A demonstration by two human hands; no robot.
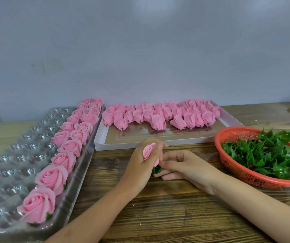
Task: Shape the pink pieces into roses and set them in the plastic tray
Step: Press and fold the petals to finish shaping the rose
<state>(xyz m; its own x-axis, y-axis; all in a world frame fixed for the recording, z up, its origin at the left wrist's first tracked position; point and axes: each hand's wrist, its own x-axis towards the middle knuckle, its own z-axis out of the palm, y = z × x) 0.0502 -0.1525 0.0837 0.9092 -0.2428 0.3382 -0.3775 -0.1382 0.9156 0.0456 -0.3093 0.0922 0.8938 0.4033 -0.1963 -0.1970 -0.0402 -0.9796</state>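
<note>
The white box [121,143] held a crowded row of unshaped pink pieces [158,115] along its far side. Left of the box, the clear plastic tray [9,156] carried finished roses [71,146] in its two columns nearest the box. Right of the box, a red basket [217,143] was heaped with green calyxes [263,155]. Just in front of the box, the left hand [145,161] was curled round a pink rose [149,151] — bloom facing up — while the right hand [184,165] pinched the green calyx [156,170] at its base, above the wooden table [175,211].
</note>
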